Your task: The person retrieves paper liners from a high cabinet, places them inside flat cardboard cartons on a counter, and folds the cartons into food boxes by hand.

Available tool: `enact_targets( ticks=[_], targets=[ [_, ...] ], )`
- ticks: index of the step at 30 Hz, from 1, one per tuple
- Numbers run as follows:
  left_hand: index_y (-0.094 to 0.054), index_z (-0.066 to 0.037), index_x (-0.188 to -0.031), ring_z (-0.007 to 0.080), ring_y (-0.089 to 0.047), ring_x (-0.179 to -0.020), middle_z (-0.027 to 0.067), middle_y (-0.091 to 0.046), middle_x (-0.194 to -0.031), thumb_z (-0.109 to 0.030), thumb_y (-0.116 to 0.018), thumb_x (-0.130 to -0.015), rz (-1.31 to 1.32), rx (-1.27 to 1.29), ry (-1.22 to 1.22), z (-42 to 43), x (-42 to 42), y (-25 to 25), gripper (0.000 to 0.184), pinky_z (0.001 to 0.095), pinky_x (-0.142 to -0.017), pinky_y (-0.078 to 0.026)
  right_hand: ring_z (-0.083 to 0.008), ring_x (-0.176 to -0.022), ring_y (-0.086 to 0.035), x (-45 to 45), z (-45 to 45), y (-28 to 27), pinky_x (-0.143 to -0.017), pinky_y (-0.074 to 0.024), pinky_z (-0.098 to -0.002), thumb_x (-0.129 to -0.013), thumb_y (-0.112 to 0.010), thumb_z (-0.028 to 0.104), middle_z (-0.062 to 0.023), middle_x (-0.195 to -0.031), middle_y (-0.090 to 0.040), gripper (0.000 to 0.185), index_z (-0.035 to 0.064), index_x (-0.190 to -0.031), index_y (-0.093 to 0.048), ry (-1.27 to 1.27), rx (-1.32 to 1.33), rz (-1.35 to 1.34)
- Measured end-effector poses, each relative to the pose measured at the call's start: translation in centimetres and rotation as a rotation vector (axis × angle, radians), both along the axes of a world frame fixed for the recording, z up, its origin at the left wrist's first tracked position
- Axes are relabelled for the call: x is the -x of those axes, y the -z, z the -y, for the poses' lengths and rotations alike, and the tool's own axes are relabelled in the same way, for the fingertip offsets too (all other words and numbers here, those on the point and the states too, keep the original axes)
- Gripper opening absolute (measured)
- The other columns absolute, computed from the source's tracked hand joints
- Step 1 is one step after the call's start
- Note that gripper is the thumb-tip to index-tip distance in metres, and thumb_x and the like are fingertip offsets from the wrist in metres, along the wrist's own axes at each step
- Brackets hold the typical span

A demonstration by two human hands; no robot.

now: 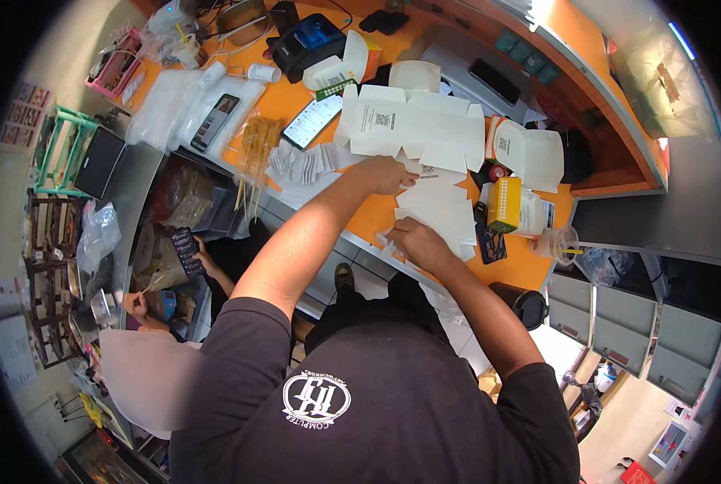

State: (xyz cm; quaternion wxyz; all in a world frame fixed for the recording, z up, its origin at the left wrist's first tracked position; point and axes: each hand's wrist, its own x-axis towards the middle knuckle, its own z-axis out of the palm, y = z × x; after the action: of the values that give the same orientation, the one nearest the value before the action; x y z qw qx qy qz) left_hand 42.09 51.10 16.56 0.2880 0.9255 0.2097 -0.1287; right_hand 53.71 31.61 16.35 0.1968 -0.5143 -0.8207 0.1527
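Flattened white paper boxes with printed codes lie on the orange counter; the larger flat box (pixel 413 121) is farther back. A second flat box (pixel 437 211) lies nearer me, between my hands. My left hand (pixel 386 174) is closed, its fingers at the upper left part of the nearer box. At that box's lower left edge, my right hand (pixel 415 242) is closed with a pale, thin piece showing beside its fingertips. Whether this piece is a box flap or plastic is unclear.
A lit phone (pixel 312 121), paper slips (pixel 302 164) and wooden skewers (pixel 257 145) lie to the left. A yellow box (pixel 505 205), plastic cup (pixel 560 245) and black tumbler (pixel 524 306) stand to the right. Another person's hand holds a dark phone (pixel 186 252) at lower left.
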Motion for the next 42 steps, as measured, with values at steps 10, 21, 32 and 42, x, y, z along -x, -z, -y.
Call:
enact_targets(
  ticks=[10, 21, 32, 42],
  targets=[
    [-0.07, -0.025, -0.13, 0.0262, -0.064, -0.119, -0.0062, -0.06, -0.144, -0.007, -0.055, -0.086, -0.024, 0.034, -0.01, 0.4, -0.2, -1.6, 0.05, 0.0398, -0.106, -0.049, -0.0328, -0.094, -0.065, 4.0, 5.0, -3.6, -0.084, -0.0544, -0.0399, -0.08, -0.07, -0.004, -0.0133, -0.096, -0.066, 0.019, 0.0018, -0.099, -0.071, 0.161, 0.135, -0.283],
    [-0.053, 0.002, -0.141, 0.0308, -0.043, -0.143, 0.0156, -0.05, -0.149, -0.048, -0.084, -0.07, 0.346, -0.432, 0.019, 16.5, 1.6, -2.3, 0.091, 0.0475, -0.125, -0.02, -0.0192, -0.082, -0.065, 0.2, 16.4, -10.6, -0.074, -0.052, -0.0279, -0.086, -0.07, -0.006, -0.0107, -0.093, -0.065, 0.012, -0.0048, -0.098, -0.069, 0.999, -0.097, -0.55],
    [-0.053, 0.011, -0.136, 0.0409, -0.05, -0.135, 0.0315, -0.048, -0.146, -0.05, -0.078, -0.075, 0.211, -0.559, 0.223, 17.1, 1.5, -2.0, 0.09, 0.0464, -0.123, -0.026, -0.0066, -0.077, -0.055, 0.0, 16.4, -9.4, -0.066, -0.0437, -0.0198, -0.093, -0.067, -0.004, -0.0034, -0.092, -0.058, 0.008, -0.005, -0.1, -0.068, 1.18, -0.066, -0.775],
    [-0.068, -0.003, -0.098, 0.0294, -0.071, -0.086, 0.0156, -0.071, -0.088, -0.021, -0.059, -0.098, 0.332, 0.079, 0.199, 8.2, 0.8, -4.2, 0.02, 0.0427, -0.084, -0.054, -0.0119, -0.082, -0.06, -0.1, 15.9, -11.5, -0.071, -0.0479, -0.0233, -0.092, -0.064, -0.009, -0.0061, -0.097, -0.06, 0.012, -0.0029, -0.102, -0.067, 1.14, -0.236, -0.778]
  ],
)
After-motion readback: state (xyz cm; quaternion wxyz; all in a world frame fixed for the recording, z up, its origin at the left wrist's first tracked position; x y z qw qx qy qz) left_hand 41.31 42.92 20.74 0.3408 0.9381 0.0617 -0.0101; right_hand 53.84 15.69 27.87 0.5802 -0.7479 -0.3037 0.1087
